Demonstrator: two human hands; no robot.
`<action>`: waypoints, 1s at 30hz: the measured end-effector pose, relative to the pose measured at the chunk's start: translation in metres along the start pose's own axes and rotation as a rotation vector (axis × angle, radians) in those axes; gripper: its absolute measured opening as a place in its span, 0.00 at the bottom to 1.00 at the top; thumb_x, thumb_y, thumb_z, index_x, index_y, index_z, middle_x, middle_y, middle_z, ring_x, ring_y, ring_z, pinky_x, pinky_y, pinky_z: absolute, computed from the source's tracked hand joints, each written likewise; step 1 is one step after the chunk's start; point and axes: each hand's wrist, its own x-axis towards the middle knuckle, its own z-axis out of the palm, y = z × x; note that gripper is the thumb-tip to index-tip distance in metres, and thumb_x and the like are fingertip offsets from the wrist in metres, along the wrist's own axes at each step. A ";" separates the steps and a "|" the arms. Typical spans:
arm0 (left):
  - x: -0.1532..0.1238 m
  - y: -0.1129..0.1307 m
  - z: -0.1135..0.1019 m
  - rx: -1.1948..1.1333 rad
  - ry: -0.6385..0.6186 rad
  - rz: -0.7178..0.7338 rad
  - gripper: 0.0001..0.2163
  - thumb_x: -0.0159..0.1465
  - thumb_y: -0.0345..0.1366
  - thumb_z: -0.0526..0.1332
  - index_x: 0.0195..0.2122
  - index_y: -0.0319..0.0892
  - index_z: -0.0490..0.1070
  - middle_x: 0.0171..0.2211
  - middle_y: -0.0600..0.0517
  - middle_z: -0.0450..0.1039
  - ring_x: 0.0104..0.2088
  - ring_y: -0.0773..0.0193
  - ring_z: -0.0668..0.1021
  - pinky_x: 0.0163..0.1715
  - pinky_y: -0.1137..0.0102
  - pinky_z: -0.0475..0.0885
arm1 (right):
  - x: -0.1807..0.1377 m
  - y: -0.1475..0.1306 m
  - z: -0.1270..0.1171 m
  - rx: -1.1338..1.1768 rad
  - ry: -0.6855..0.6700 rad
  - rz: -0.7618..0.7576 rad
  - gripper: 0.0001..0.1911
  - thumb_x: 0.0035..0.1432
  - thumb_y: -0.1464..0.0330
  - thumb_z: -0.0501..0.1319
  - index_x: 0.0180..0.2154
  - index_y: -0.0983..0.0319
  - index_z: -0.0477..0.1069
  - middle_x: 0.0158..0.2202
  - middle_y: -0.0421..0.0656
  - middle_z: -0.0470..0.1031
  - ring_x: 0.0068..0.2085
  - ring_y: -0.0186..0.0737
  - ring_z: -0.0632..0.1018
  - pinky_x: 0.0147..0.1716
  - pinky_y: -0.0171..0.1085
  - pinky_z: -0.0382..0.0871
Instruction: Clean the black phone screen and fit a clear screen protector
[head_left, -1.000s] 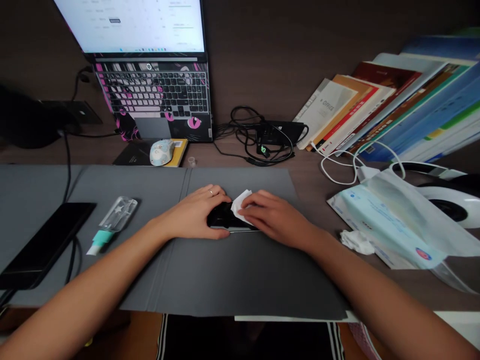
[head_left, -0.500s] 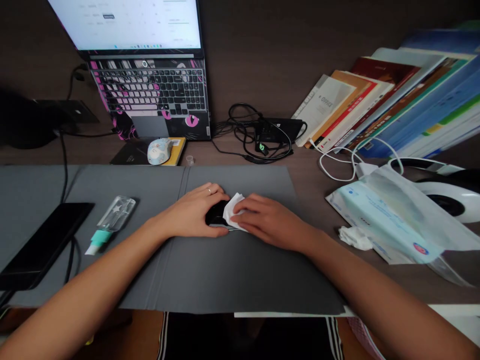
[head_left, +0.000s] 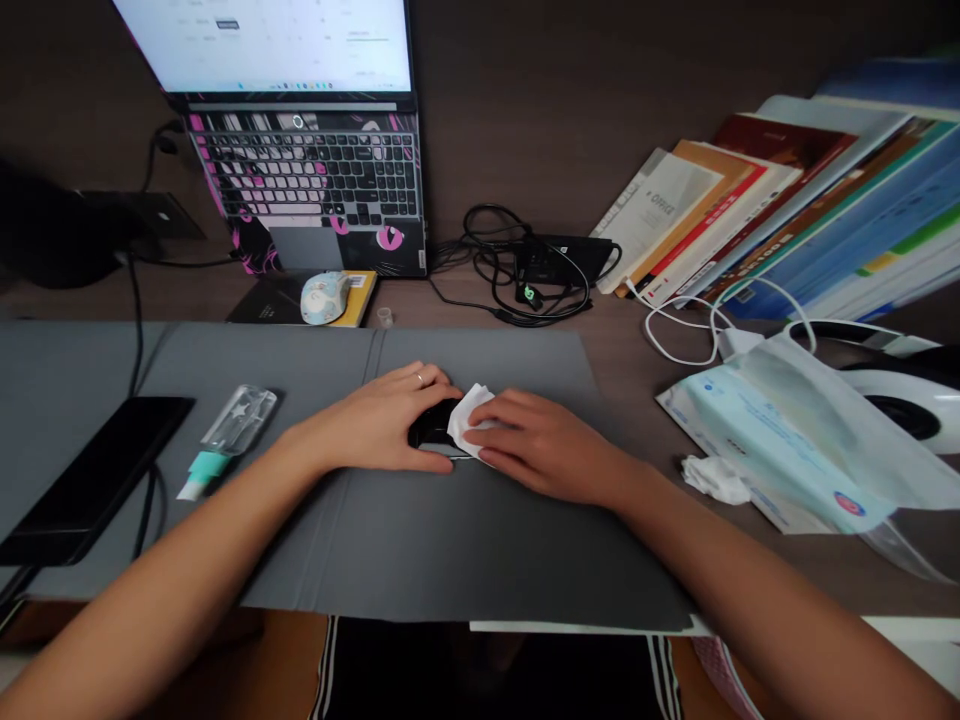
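On the grey desk mat (head_left: pixel 420 540) lies a flat, glossy black phone (head_left: pixel 431 428), mostly covered by both hands. My left hand (head_left: pixel 390 415) is closed around its left end, thumb along the near edge and fingers along the far one. A folded white tissue (head_left: pixel 466 415) is pinched under the fingers of my right hand (head_left: pixel 532 440) and pressed on the phone's top face. Left of my left forearm, a clear spray bottle (head_left: pixel 240 420) with a mint-green neck lies on its side.
A larger black device (head_left: pixel 97 480) with a cable lies at the mat's left. Behind are an open laptop (head_left: pixel 322 180), a mouse (head_left: pixel 324 298) and a charger with tangled cables (head_left: pixel 562 260). Leaning books (head_left: pixel 720 220), a tissue pack (head_left: pixel 780 440) and a crumpled tissue (head_left: pixel 716 480) are at right.
The view has shifted slightly, so the desk things sit a little further right. Both hands keep nearly the same place on the phone, the tissue still under my right fingers.
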 end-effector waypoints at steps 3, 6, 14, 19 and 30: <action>-0.009 -0.005 -0.008 0.043 -0.021 -0.073 0.29 0.58 0.54 0.68 0.56 0.44 0.69 0.48 0.47 0.70 0.48 0.51 0.75 0.48 0.60 0.71 | 0.000 0.001 -0.001 0.011 0.034 0.038 0.13 0.73 0.67 0.54 0.49 0.63 0.76 0.50 0.49 0.75 0.48 0.45 0.73 0.49 0.44 0.70; -0.011 -0.008 -0.010 0.041 -0.035 -0.129 0.27 0.56 0.52 0.70 0.52 0.43 0.70 0.45 0.48 0.71 0.45 0.52 0.76 0.45 0.60 0.72 | 0.001 0.001 -0.003 0.002 0.049 0.073 0.13 0.72 0.67 0.54 0.49 0.62 0.76 0.49 0.49 0.76 0.47 0.45 0.73 0.48 0.45 0.71; 0.002 -0.004 0.001 0.003 0.042 -0.039 0.26 0.55 0.49 0.70 0.50 0.42 0.71 0.43 0.47 0.72 0.46 0.51 0.76 0.46 0.59 0.72 | 0.005 -0.004 -0.002 -0.019 0.025 0.035 0.13 0.72 0.67 0.54 0.51 0.63 0.74 0.50 0.50 0.75 0.49 0.46 0.73 0.50 0.47 0.71; 0.005 0.001 0.005 -0.010 0.051 -0.026 0.24 0.57 0.49 0.69 0.50 0.42 0.72 0.42 0.48 0.71 0.45 0.52 0.76 0.47 0.59 0.72 | 0.008 -0.008 -0.001 -0.028 -0.003 -0.010 0.13 0.72 0.67 0.55 0.50 0.63 0.75 0.52 0.51 0.75 0.50 0.47 0.74 0.51 0.47 0.71; 0.007 0.003 0.006 0.011 0.063 -0.004 0.21 0.57 0.47 0.67 0.48 0.42 0.71 0.41 0.49 0.70 0.44 0.52 0.75 0.45 0.59 0.72 | 0.008 -0.010 -0.001 -0.030 -0.012 -0.044 0.18 0.71 0.63 0.57 0.55 0.66 0.73 0.54 0.52 0.77 0.53 0.49 0.72 0.53 0.49 0.70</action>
